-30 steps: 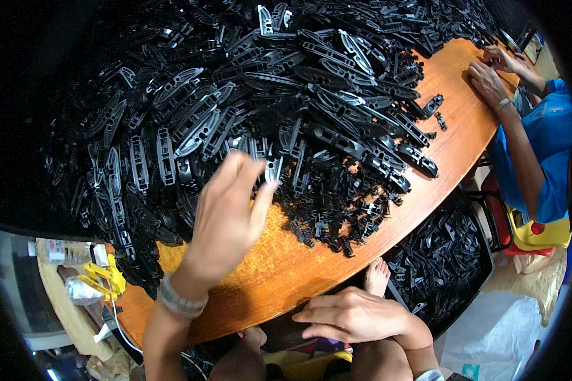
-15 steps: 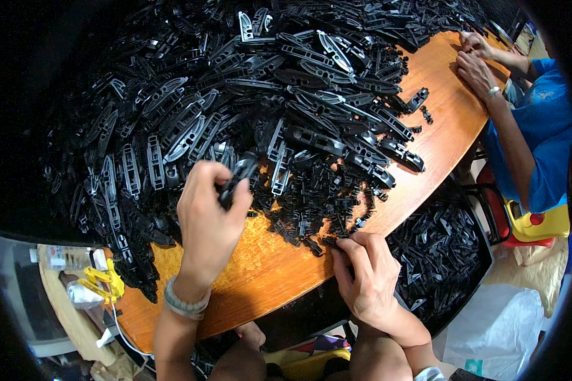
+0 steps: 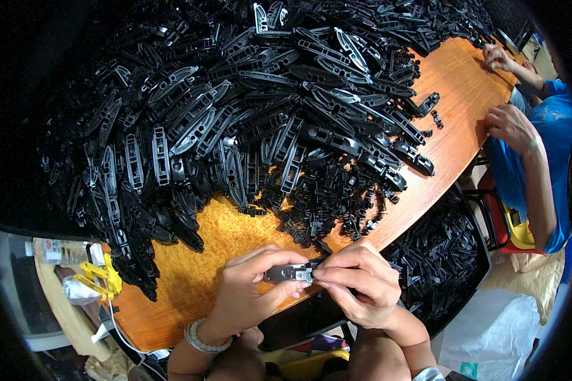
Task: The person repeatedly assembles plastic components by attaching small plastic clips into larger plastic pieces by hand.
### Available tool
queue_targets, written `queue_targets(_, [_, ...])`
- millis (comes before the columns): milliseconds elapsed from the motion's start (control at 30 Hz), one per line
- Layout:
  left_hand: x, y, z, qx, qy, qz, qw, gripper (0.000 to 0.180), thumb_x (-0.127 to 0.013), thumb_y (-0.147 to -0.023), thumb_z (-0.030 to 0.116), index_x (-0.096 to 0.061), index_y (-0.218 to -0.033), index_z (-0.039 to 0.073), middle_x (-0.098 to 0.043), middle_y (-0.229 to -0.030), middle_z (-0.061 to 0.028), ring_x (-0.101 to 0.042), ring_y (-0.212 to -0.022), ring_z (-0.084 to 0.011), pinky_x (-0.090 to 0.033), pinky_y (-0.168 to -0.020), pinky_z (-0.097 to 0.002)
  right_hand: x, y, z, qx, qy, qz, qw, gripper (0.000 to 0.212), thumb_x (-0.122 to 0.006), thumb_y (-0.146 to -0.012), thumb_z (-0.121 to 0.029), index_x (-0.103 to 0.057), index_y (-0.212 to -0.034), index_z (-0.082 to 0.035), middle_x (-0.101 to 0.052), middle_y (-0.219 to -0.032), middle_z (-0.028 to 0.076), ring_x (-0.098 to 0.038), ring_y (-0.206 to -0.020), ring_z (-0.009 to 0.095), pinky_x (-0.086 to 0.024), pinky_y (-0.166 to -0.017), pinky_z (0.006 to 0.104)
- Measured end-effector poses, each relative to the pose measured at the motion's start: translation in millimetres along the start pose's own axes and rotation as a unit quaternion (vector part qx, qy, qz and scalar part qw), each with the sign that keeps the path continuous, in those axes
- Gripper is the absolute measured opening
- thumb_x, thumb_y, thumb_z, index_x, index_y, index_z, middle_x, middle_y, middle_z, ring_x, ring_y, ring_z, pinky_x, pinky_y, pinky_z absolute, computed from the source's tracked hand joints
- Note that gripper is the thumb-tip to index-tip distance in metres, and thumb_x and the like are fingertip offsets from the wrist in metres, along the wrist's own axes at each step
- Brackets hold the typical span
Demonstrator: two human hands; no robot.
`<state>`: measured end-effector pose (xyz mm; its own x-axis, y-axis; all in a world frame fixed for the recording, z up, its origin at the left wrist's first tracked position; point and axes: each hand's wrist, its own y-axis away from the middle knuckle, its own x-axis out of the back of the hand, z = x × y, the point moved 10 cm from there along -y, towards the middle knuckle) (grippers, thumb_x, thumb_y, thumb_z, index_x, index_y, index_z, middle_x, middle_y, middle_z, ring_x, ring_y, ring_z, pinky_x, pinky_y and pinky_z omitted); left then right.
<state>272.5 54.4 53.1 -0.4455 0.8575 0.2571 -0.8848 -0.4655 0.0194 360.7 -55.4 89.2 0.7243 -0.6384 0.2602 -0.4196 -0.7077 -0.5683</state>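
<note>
A black plastic part (image 3: 287, 273) with a pale, shiny end is pinched in my left hand (image 3: 246, 282), just above the table's near edge. My right hand (image 3: 361, 279) meets it from the other side, thumb and fingertips pressed together at the pale end. Whatever small piece those right fingertips hold is mostly hidden. Beyond my hands lies a heap of long black plastic parts (image 3: 190, 120), many with slots and round holes. Close in front of my right hand spreads a pile of small black clips (image 3: 318, 203).
The orange wooden table (image 3: 235, 238) curves to the right. Below its edge stands a black bin (image 3: 435, 260) of black parts. A co-worker in a blue shirt (image 3: 543, 146) sits at the far right. A yellow tool (image 3: 102, 277) and a clear bottle (image 3: 60, 251) are at left.
My left hand has come down and right from the heap with the black plastic part, meeting my right hand. The co-worker's hands have moved apart.
</note>
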Motion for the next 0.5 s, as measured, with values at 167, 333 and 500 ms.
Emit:
queue_targets(167, [-3.6, 6.1, -7.4, 0.069, 0.022, -0.016, 0.997, 0.024, -0.071, -0.074, -0.001, -0.064, -0.097, 0.001, -0.067, -0.086, -0.0105, -0.066, -0.075, -0.0144, -0.052, -0.065, -0.0241, -5.3, 6.2, -10.3, 0.036, 0.106, -0.007, 0.994, 0.029, -0.07, -0.065, 0.007, -0.068, -0.092, -0.003, -0.063, -0.085, 0.008, -0.059, -0.072, 0.021, -0.047, -0.062, 0.0292])
queue_targets(333, [-10.4, 2.8, 22.3, -0.062, -0.001, -0.049, 0.997, 0.021, -0.067, -0.075, -0.001, -0.06, -0.095, 0.002, -0.065, -0.092, -0.0103, -0.065, -0.083, -0.0165, -0.051, -0.07, -0.0263, 1.8, 7.3, 18.6, -0.147, -0.014, -0.007, 0.989, 0.03, -0.076, -0.072, -0.01, -0.066, -0.097, 0.002, -0.064, -0.087, 0.012, -0.06, -0.072, 0.022, -0.047, -0.064, 0.0285])
queue_targets(500, [-3.8, 13.3, 31.6, -0.049, 0.0, -0.032, 0.998, 0.012, -0.068, -0.077, 0.003, -0.062, -0.087, 0.001, -0.064, -0.084, -0.0104, -0.065, -0.075, -0.0172, -0.05, -0.068, -0.0261, -12.8, 18.8, 17.9, -0.204, -0.088, -0.137, 0.965, 0.027, -0.075, -0.075, -0.012, -0.067, -0.097, 0.003, -0.067, -0.085, 0.014, -0.066, -0.072, 0.023, -0.051, -0.066, 0.0288])
